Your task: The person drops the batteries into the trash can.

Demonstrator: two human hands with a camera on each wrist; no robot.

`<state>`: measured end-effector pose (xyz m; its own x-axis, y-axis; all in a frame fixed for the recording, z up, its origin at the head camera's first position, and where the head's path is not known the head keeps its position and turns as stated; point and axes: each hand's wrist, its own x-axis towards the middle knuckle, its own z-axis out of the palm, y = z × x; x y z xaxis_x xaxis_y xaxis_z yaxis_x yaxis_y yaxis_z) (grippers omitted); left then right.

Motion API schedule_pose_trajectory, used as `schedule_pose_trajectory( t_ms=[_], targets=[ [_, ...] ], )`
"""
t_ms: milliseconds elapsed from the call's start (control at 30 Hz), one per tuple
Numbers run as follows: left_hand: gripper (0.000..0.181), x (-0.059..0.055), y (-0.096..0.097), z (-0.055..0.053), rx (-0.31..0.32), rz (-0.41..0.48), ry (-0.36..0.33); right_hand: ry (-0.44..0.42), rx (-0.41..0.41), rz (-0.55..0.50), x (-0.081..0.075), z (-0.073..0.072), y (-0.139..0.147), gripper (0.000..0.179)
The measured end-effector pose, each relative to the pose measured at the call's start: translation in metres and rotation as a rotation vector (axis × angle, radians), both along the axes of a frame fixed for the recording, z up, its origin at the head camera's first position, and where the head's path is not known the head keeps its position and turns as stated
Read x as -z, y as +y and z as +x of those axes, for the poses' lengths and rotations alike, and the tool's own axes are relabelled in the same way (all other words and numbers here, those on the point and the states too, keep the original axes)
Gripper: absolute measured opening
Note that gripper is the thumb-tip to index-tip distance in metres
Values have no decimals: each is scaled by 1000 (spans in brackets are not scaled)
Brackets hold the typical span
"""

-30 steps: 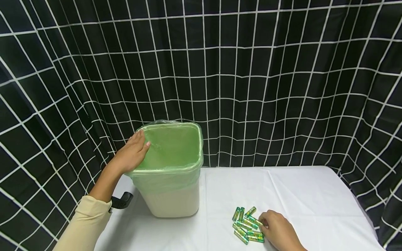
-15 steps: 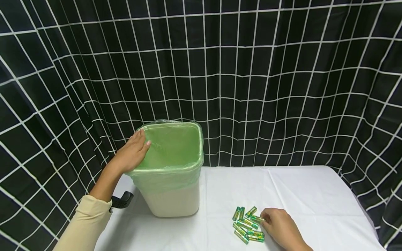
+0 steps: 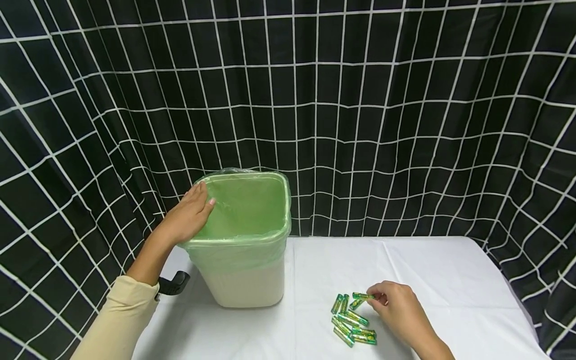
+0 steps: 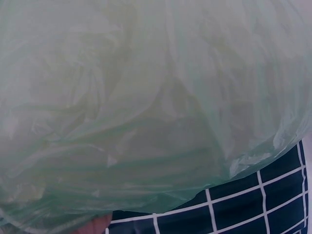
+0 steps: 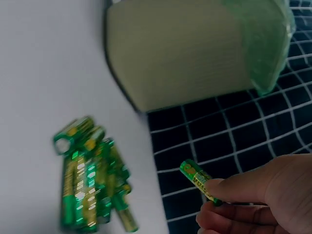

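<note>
My right hand [image 3: 400,314] pinches a small green-and-gold battery [image 3: 361,296] between thumb and fingers, just above the far side of a loose battery pile [image 3: 345,325]. In the right wrist view that held battery [image 5: 195,176] points away from the fingertips, apart from the clustered batteries [image 5: 80,190] on the white cloth. My left hand [image 3: 186,216] rests on the left rim of a white bin [image 3: 252,290], fingers straight along it and thumb on the inner side. A translucent green bag [image 3: 243,254] lines the bin and folds over its rim; it fills most of the left wrist view.
A white cloth [image 3: 427,280] covers the table, on which the bin stands left of the batteries. Behind and at both sides hangs a black curtain [image 3: 342,120] with a white grid. A black strap device [image 3: 174,284] sits at my left wrist.
My right hand has lifted the battery from the right of the pile and moved it up and away, toward the pile's far side. The left hand stays on the rim.
</note>
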<state>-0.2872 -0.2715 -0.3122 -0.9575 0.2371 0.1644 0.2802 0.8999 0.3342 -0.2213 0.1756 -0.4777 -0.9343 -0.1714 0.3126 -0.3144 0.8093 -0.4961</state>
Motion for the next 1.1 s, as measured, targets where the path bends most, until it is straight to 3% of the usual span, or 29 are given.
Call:
schedule_pose_trajectory(
  t_ms=[600, 833, 1100],
  targets=[
    [64, -1, 4, 2, -2, 11, 7, 151, -92, -176, -54, -4, -25, 12],
    [65, 1, -1, 2, 8, 26, 15, 226, -121, -209, -74, -8, -42, 14],
    [64, 1, 0, 1, 7, 20, 15, 257, -113, -217, -99, -12, -52, 13]
  ],
)
